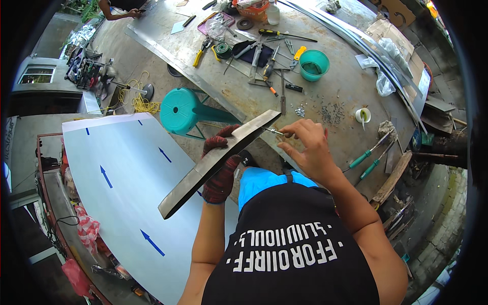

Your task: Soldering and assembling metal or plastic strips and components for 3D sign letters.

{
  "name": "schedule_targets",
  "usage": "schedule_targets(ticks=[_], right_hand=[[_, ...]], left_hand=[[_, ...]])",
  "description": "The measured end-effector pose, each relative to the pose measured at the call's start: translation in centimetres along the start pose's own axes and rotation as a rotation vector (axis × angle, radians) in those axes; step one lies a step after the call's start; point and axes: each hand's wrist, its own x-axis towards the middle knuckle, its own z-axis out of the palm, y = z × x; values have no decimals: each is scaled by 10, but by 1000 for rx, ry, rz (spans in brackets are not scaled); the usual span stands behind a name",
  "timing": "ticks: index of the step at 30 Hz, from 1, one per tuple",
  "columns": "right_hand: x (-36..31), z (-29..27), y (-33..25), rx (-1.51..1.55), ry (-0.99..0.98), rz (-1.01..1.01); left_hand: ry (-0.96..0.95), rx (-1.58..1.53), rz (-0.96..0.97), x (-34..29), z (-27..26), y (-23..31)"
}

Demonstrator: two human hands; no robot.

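My left hand (222, 178), in a dark red and black work glove, is wrapped round the middle of a folded sheet-metal channel (190, 184). The channel is held tilted in front of me, its upper end toward the table. My bare right hand (310, 147) pinches a slim, shiny metal piece (274, 131) with a pointed look. Its tip meets the channel near the upper end; the exact kind is too small to tell. The rest of the piece is hidden by my fingers.
A metal-topped table (223, 91) carries pliers (203, 51), screwdrivers (287, 34), a green bowl (314, 65), small loose fasteners (333, 113) and a white cup (363, 115). A green stool (180, 109) stands left, by a large pale sheet (127, 173). Another person's hand (133, 13) is at far left.
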Motion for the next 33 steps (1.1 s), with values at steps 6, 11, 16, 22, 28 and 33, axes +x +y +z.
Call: schedule_targets(ticks=[6,11,16,22,28,33], right_hand=[[4,9,9,-64,41,-50],[9,18,11,-28,101,-41],[7,10,14,-69,72,-62],[6,11,22,-103,117,-52],[7,21,19,-113,90,-44],[6,16,26,-43,100,8]], left_hand=[[-38,-7,-26,-1,-2,0],[-5,-93,-84,0,3,0],[-21,-90,-148,7,10,3],[-68,-13,-97,9,9,-14],[67,-3,-116,8,6,-13],[8,42,-71,14,12,-10]])
